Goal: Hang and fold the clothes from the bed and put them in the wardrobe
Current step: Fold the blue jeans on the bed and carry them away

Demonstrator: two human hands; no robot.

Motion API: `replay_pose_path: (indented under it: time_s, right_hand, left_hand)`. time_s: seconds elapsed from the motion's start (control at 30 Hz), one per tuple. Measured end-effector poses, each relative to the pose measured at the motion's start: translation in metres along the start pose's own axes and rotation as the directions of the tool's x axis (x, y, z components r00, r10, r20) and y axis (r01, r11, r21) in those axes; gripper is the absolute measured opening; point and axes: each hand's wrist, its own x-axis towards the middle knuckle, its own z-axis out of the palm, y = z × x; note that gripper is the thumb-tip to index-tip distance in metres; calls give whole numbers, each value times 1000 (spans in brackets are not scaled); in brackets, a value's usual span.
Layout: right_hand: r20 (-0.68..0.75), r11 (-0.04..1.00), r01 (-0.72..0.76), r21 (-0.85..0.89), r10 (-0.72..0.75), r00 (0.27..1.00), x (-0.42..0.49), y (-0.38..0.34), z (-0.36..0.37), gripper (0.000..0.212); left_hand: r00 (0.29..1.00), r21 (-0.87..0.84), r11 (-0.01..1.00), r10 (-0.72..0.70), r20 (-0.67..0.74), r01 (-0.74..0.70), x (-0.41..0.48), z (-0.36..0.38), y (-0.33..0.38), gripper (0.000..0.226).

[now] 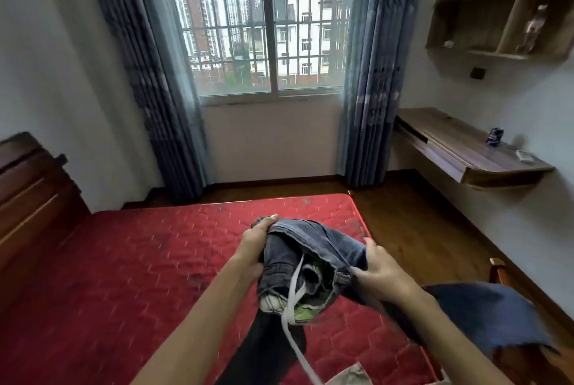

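Note:
A bundle of grey-blue jeans (306,257) with a white drawstring hangs in the air over the red mattress (130,276). My left hand (256,241) grips the bundle's upper left edge. On the bundle's right side, my right hand (380,273) holds the denim. A dark garment (264,350) hangs or lies below the bundle. Blue cloth (487,313) lies at the bed's right corner, and a beige piece (351,377) shows at the bottom edge. No wardrobe is in view.
A dark wooden headboard (28,195) stands at the left. The barred window (264,24) with blue curtains faces me. On the right wall hang a wooden desk (466,148) with a can (494,136) and a shelf unit (503,5). Wood floor (419,229) runs right of the bed.

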Motion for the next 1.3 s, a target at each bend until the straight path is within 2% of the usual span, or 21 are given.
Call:
replay_pose_path:
  time_s: [0.07,0.13,0.2,0.27,0.37,0.43,0.47,0.5,0.57,0.63,0.7,0.73,0.9,0.93,1.0,1.03,1.07,1.1,1.17,1.23,1.3]
  right_hand:
    - [120,957,240,160,-260,958,-1,-4,16,100]
    - [133,830,419,369,-494,859,0,-17,31,112]
    - [-79,717,557,418,-583,809,-1,-32,34,92]
    - [-312,627,622,469,-541,781,5,-47,25,62]
    - [-438,591,536,603,-316,841,20,-69,11,37]
    - [-371,580,390,715,-158,915,33,-82,4,32]
    - [-309,554,312,772,-102,946,42,-85,2,29]
    - [-252,523,253,814,-75,965,48,-89,-1,23]
    - [-193,469,208,859,-81,978,60,-99,-5,13]
    - [-152,403,172,899,-82,985,61,-115,-8,12]
    - [-90,338,120,933,-104,991,63,-129,-10,15]
    - [-59,330,94,939,-113,992,61,-136,-13,18]
    - [-40,415,61,908,-59,997,80,-153,-19,14]
    - [-53,499,65,864,-38,998,84,-153,-16,12]
    - [-262,782,165,601,-2,965,91,-153,-9,11]
    - [-371,868,186,460,-2,929,97,-148,-3,18]
    - [-399,877,190,441,2,917,95,-145,0,19]
    - [-336,839,181,513,3,942,95,-141,6,17]
    - [-12,665,23,747,-21,1000,86,-135,19,41]
    - [263,417,-208,885,-79,961,70,-131,30,77]
    - [362,314,-289,904,-206,909,57,-131,37,93]
  left_hand:
    - [999,-3,1000,-12,-34,12,5,3,5,26]
    - [998,0,1000,-4,-59,4,6,0,11,30]
    - [998,-17,1000,-3,-64,2,1,-4,21,48]
    - [999,-17,1000,17,-29,-18,-7,-9,31,70]
    - [997,-29,997,68,31,-67,-12,-29,45,63]
    - [993,176,977,119,-1,-117,-18,-45,55,55]
    - [981,402,906,180,-78,-134,-20,-53,60,52]
    - [959,634,765,252,-132,-114,-23,-61,63,54]
    - [903,870,481,413,-121,-104,-21,-77,65,87]
    - [833,827,427,547,86,-366,-24,-76,71,107]
    - [761,621,481,562,323,-619,-23,-70,83,97]
    - [745,534,527,546,384,-662,-19,-70,89,88]
    - [781,348,782,264,566,-517,-11,-82,103,65]
    - [799,353,799,244,549,-486,-7,-81,100,61]
    - [845,344,812,305,440,-472,-2,-73,95,45]
    - [861,327,817,356,362,-475,1,-70,93,36]
    - [871,308,821,405,280,-481,4,-67,94,28]
    - [872,283,825,445,206,-488,7,-64,95,21]
    - [855,222,826,511,91,-517,13,-60,100,12]
    - [830,188,814,557,17,-550,15,-55,105,8]
    - [805,197,791,593,-12,-579,15,-50,109,7]
